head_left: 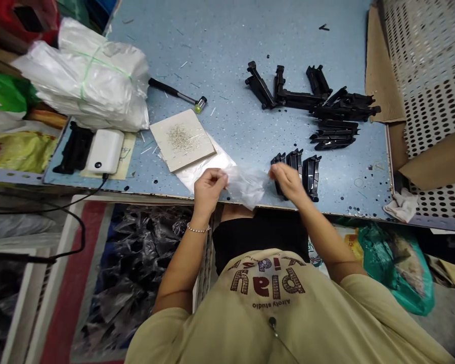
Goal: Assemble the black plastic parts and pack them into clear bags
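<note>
A thin clear plastic bag stretches between my two hands over the table's front edge. My left hand pinches its left side between thumb and fingers. At the bag's other side, my right hand is closed, with fingertips on the film; its exact grip is blurred. Right beside and partly behind that hand stand several black plastic parts in a row. Left of the bag, a square board with a worn, speckled middle lies on white plastic sheets.
Several more black parts lie piled at the back right. A small hammer rests behind the board. Tied white bags, a white device with a cable and a black part are at left. A cardboard strip borders the right edge.
</note>
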`<action>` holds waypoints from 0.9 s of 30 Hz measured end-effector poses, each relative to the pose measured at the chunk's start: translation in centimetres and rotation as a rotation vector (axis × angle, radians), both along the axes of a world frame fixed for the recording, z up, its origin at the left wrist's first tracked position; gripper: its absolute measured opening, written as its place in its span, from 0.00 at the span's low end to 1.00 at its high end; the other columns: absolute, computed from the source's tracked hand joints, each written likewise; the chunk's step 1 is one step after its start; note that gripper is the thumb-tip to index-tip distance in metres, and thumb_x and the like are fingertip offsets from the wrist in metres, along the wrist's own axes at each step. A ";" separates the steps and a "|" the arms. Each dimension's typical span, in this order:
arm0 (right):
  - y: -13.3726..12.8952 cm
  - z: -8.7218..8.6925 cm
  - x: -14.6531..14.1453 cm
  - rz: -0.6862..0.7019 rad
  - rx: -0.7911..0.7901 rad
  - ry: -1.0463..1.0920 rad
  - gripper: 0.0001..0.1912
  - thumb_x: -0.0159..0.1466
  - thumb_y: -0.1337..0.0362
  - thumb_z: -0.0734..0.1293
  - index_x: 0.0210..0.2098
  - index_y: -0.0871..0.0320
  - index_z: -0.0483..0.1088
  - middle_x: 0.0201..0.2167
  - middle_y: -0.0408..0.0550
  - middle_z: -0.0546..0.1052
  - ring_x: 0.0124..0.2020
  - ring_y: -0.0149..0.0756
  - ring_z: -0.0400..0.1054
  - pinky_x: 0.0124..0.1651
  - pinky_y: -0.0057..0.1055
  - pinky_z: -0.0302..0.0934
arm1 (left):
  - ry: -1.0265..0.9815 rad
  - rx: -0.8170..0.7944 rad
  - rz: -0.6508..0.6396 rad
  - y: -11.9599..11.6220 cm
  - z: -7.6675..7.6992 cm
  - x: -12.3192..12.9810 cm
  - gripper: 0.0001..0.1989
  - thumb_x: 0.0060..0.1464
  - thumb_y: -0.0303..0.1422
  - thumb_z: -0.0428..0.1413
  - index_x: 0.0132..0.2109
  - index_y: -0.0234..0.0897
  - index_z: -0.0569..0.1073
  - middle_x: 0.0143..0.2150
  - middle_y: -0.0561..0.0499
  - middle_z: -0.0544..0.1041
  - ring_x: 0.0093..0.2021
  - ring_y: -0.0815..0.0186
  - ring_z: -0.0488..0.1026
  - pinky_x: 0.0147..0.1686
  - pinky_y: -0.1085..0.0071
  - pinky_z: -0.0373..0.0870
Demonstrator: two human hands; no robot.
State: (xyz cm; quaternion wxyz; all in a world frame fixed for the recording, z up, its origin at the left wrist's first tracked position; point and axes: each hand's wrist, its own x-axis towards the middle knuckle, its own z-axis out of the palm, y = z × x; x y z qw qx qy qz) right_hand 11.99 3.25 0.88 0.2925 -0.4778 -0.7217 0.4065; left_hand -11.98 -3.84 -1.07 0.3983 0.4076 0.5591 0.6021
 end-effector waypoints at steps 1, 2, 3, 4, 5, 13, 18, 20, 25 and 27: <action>0.9 0.3 1.3 0.069 0.137 -0.147 0.21 0.76 0.53 0.58 0.35 0.56 0.75 0.39 0.53 0.80 0.43 0.43 0.72 0.48 0.41 0.66 | 0.117 0.050 -0.013 0.1 0.4 -0.4 0.09 0.55 0.34 0.65 0.35 0.38 0.73 0.42 0.50 0.77 0.33 0.70 0.73 0.33 0.72 0.75; 2.1 0.4 2.3 0.162 0.241 -0.290 0.18 0.76 0.59 0.57 0.41 0.56 0.77 0.49 0.56 0.81 0.53 0.47 0.71 0.56 0.46 0.64 | 0.261 0.102 -0.046 0.2 0.7 -0.8 0.05 0.57 0.32 0.63 0.36 0.39 0.73 0.45 0.49 0.78 0.36 0.68 0.75 0.35 0.71 0.76; 3.4 0.5 3.1 0.273 0.307 -0.419 0.17 0.75 0.64 0.57 0.45 0.55 0.78 0.57 0.56 0.78 0.60 0.50 0.67 0.60 0.49 0.61 | 0.420 0.146 -0.091 0.4 1.1 -1.1 0.02 0.59 0.29 0.60 0.37 0.39 0.74 0.48 0.48 0.78 0.40 0.66 0.76 0.38 0.69 0.78; 4.8 0.4 3.6 0.395 0.336 -0.530 0.17 0.73 0.68 0.58 0.48 0.54 0.79 0.62 0.55 0.76 0.64 0.51 0.64 0.62 0.51 0.59 | 0.579 0.177 -0.135 0.6 1.5 -1.5 0.03 0.60 0.27 0.57 0.38 0.39 0.75 0.50 0.47 0.78 0.42 0.65 0.77 0.41 0.67 0.78; 6.4 0.4 3.9 0.503 0.341 -0.619 0.18 0.72 0.71 0.58 0.49 0.54 0.79 0.65 0.53 0.74 0.65 0.52 0.64 0.62 0.52 0.59 | 0.724 0.192 -0.167 0.9 1.8 -1.8 0.08 0.61 0.25 0.54 0.39 0.40 0.77 0.50 0.46 0.79 0.44 0.64 0.78 0.43 0.66 0.79; 12.2 -1.5 1.9 0.455 0.407 -0.783 0.28 0.67 0.64 0.64 0.66 0.65 0.68 0.63 0.66 0.72 0.61 0.60 0.64 0.58 0.54 0.63 | 1.146 0.141 0.105 1.4 3.2 -4.4 0.18 0.65 0.28 0.53 0.59 0.37 0.77 0.54 0.40 0.80 0.51 0.57 0.80 0.47 0.63 0.79; 10.0 -2.5 -0.7 0.182 0.199 -0.623 0.41 0.63 0.62 0.68 0.71 0.72 0.58 0.62 0.74 0.69 0.62 0.66 0.63 0.62 0.62 0.60 | 1.071 0.029 0.007 2.1 0.0 -3.1 0.21 0.62 0.25 0.55 0.61 0.33 0.75 0.59 0.36 0.78 0.48 0.57 0.80 0.46 0.61 0.80; 9.2 -1.7 -0.6 0.075 0.005 -0.375 0.35 0.61 0.63 0.69 0.66 0.70 0.65 0.59 0.72 0.73 0.61 0.65 0.65 0.63 0.63 0.59 | 1.003 -0.011 -0.031 2.6 -1.1 -2.3 0.23 0.61 0.24 0.56 0.63 0.34 0.74 0.62 0.35 0.76 0.44 0.60 0.80 0.47 0.61 0.80; 2.2 1.1 2.0 0.159 -0.556 0.314 0.20 0.68 0.52 0.64 0.51 0.59 0.74 0.44 0.54 0.81 0.45 0.44 0.76 0.49 0.44 0.75 | 0.608 -0.012 -0.201 3.6 -2.2 -0.3 0.26 0.59 0.25 0.61 0.65 0.39 0.72 0.62 0.40 0.77 0.32 0.71 0.76 0.41 0.68 0.80; -2.3 1.1 2.9 0.218 -0.932 0.630 0.18 0.66 0.52 0.67 0.49 0.59 0.74 0.42 0.53 0.82 0.41 0.39 0.78 0.42 0.35 0.77 | 0.441 0.003 -0.324 4.0 -2.4 0.2 0.27 0.60 0.28 0.61 0.66 0.39 0.71 0.62 0.39 0.78 0.33 0.71 0.77 0.36 0.70 0.80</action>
